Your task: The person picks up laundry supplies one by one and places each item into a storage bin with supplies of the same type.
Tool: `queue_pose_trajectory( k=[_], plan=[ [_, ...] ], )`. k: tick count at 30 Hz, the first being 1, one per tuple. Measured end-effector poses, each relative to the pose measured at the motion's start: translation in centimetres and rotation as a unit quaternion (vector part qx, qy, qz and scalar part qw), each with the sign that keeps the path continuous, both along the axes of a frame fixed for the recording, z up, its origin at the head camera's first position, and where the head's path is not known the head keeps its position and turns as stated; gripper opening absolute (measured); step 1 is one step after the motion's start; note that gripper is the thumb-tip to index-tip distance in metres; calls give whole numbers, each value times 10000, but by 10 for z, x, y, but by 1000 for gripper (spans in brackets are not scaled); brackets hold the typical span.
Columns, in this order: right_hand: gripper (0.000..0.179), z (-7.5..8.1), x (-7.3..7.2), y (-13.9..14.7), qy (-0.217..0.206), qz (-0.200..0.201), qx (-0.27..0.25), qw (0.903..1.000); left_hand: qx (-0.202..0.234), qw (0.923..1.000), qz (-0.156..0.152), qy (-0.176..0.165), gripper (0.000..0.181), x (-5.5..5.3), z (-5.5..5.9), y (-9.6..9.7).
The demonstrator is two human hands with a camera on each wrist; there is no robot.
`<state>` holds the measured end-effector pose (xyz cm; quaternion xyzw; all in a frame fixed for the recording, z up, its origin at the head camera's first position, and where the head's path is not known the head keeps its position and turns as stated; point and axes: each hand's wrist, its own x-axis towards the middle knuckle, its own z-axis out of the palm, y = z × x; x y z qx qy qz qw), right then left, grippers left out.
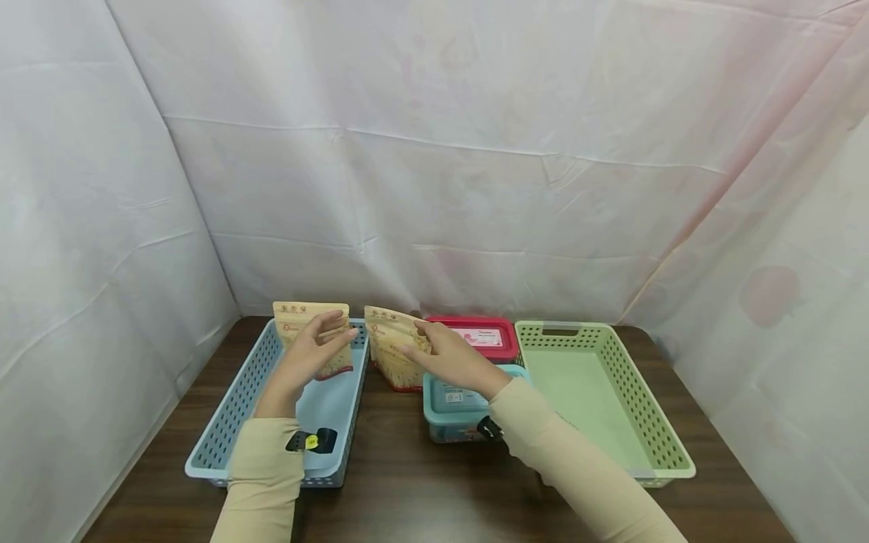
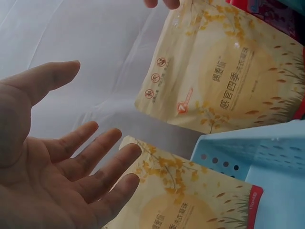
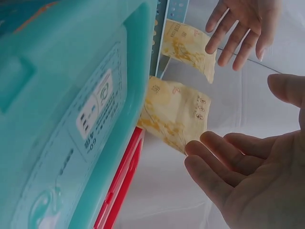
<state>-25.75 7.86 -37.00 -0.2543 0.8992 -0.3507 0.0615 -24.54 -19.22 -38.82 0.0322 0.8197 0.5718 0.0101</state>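
Left laundry-bead pouch (image 1: 292,323): upright in blue basket (image 1: 319,411)
Right laundry-bead pouch (image 1: 390,347): standing between blue basket and teal box (image 1: 444,403)
Left hand (image 1: 312,351): fingers spread, beside left pouch
Right hand (image 1: 452,356): fingers extended at right pouch's edge; contact unclear

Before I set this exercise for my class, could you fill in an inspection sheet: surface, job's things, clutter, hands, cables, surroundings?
Surface: dark wood table.
Job's things: first yellow pouch at the far end of the blue basket; second yellow pouch on the table, between that basket and the boxes.
Clutter: red box behind the teal box; green basket to their right.
Hands: left hand beside the first pouch, fingers extended, gripping nothing; right hand at the second pouch, fingers extended, contact unclear.
Cables: nothing seen.
Surroundings: creased whitish sheeting behind and on both sides.
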Motion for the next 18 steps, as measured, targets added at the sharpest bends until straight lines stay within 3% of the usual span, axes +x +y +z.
queue_pose_trajectory(
  k=[10, 18],
  plan=[
    [67, -1, -2, 15, -129, -57, -58, 9999, -10, 9995, -253, -187, 79, -8, -8, 18],
    [58, 0, -3, 21, -30, -23, -8, 10000, 44, 9990, -252, -367, 78, -12, -12, 31]
  ],
)
